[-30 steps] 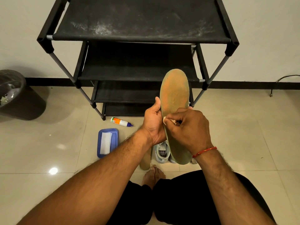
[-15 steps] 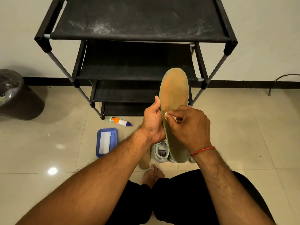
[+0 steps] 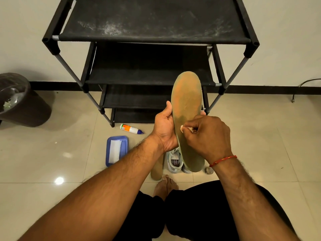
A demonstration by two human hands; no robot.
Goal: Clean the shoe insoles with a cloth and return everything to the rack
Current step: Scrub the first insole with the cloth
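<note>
Holding insole (image 3: pixel 186 105) upright, long axis toe-up toward rack (image 3: pixel 152 35), left hand (image 3: pixel 165 129) grips its left edge, right hand (image 3: pixel 208 134) pinching cloth (image 3: pixel 184 128) against mid-face.

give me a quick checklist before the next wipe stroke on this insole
1. Left hand has a firm grip on the insole: ok, thumb and palm clamp its left edge.
2. Cloth touches the insole: ok, the right hand pinches it against the middle.
3. Cloth clean enough: cannot tell, mostly hidden by fingers.
4. Upper insole clean: not ok, an orange stain shows there.
5. Second insole within reach: ok, on the floor beside the shoe.
6. Rack free for return: ok, visible shelves bare, top one dusty.
</note>
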